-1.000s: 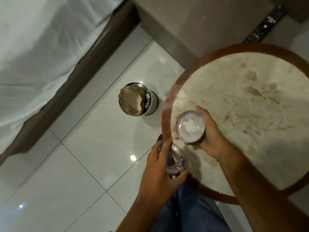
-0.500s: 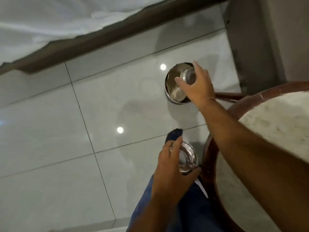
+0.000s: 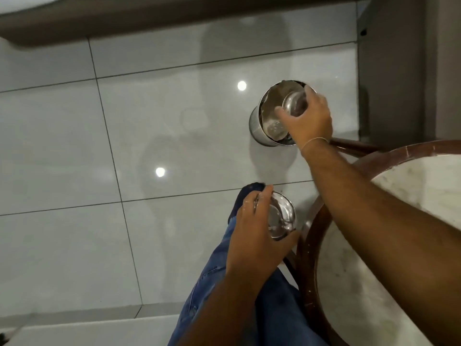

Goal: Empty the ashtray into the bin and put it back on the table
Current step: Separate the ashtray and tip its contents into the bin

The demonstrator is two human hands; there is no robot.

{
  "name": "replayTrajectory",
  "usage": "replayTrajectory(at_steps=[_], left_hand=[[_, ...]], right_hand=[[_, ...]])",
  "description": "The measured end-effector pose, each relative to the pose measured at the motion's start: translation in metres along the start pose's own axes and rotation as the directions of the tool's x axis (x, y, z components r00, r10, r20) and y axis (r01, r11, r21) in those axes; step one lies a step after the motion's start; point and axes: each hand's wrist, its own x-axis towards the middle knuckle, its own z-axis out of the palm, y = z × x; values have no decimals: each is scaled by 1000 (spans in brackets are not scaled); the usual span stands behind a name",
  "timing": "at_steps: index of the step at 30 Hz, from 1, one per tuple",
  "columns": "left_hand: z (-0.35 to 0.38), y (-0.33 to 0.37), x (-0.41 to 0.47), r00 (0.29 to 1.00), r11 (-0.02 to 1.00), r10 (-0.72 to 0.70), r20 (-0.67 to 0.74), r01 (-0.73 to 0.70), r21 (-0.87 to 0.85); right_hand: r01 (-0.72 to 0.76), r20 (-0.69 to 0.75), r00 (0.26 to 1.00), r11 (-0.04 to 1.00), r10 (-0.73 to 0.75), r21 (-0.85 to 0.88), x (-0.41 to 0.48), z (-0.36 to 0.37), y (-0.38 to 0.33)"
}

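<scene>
My right hand [image 3: 309, 118] holds the round metal ashtray bowl [image 3: 294, 104] tipped over the mouth of the small steel bin [image 3: 257, 126] on the floor. Crumpled paper and pale ash lie inside the bin. My left hand [image 3: 252, 231] grips the ashtray's shiny metal lid [image 3: 282, 216] low, beside the table's edge. The round marble table [image 3: 404, 186] with a dark wooden rim stands at the right, partly under my right forearm.
Glossy grey floor tiles [image 3: 149, 136] spread to the left with two light reflections. A dark bed base [image 3: 124, 13] runs along the top. A grey cabinet [image 3: 394, 71] stands behind the bin. My jeans leg and dark sock [image 3: 247, 196] are below the left hand.
My right hand carried the ashtray bowl off the table to the bin and has tilted it over the opening. The left hand keeps hold of the lid. The view swung towards the floor.
</scene>
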Motion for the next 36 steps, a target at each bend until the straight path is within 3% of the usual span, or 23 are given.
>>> replayTrajectory(at_steps=[2,5,6,8,9,10,12,13,15,16,17,19,20,21,25,28,30,31,32,33,34,35,36], left_hand=[[-6,-5,4,1000,1000,-17,0,17,-5],[-9,-13,10,999,1000,-25,-31,25,-10],[-9,-14,11,999,1000,-28,-27,28,-4],[-10,-15,13,1000,1000,-24,-20,24,15],[-10,-14,14,1000,1000,-18,-16,19,25],[-11,-15,15,1000,999,-15,-13,16,33],[-12,-13,19,1000,999,-5,-17,6,42],[-13,-12,22,1000,999,-5,-29,6,42],[-15,-12,27,999,999,-7,-52,9,38],[-15,-11,29,999,999,-6,-48,9,48],[-15,-10,31,999,998,-3,-45,5,57],[-16,-7,32,999,997,16,-41,-13,76],[-17,-5,32,999,996,23,-43,-20,83],[-18,-3,34,999,996,29,-44,-25,90],[-20,-1,42,996,996,31,-79,-24,89],[-16,0,41,998,998,10,-59,-6,66],[-16,2,40,998,998,2,-56,1,57],[-17,4,41,998,999,7,-62,-4,50],[-16,5,41,997,999,13,-70,-10,50],[-16,6,39,997,998,20,-76,-16,59],[-16,7,39,997,997,27,-79,-21,71],[-17,7,38,996,997,23,-81,-17,76],[-17,7,40,996,998,18,-88,-13,64]], right_hand=[[28,-127,992,1000,-26,12,10,-5,-5],[193,-456,877,980,-153,42,26,-16,-19],[209,-467,866,978,-176,19,27,-16,-19],[102,-213,972,995,-99,2,16,-6,-10],[29,-44,999,999,-31,-35,12,-1,-1],[-27,28,999,998,29,-57,12,4,5],[15,-108,994,1000,-16,-16,16,-4,3],[88,-274,959,996,-79,18,19,-12,-4],[196,-572,807,980,-147,24,24,-24,-21],[227,-628,756,974,-183,-11,24,-22,-20],[219,-559,808,976,-186,-7,22,-16,-16],[58,-142,988,998,-54,23,12,3,-4],[-33,42,999,999,33,-14,10,8,5],[-56,58,997,998,58,-23,12,8,11],[91,-271,962,982,-44,163,10,-33,-23],[249,-572,819,923,-39,294,3,-67,-36],[316,-651,756,908,-66,276,-3,-72,-39],[305,-602,793,917,-95,257,-5,-69,-38],[208,-439,895,943,-77,261,-7,-62,-36],[34,-212,977,965,22,259,-10,-50,-28],[-123,-51,989,967,138,221,-10,-40,-17],[-155,-6,987,971,159,181,-9,-37,-11],[-93,-53,993,976,106,197,-3,-36,-10]])
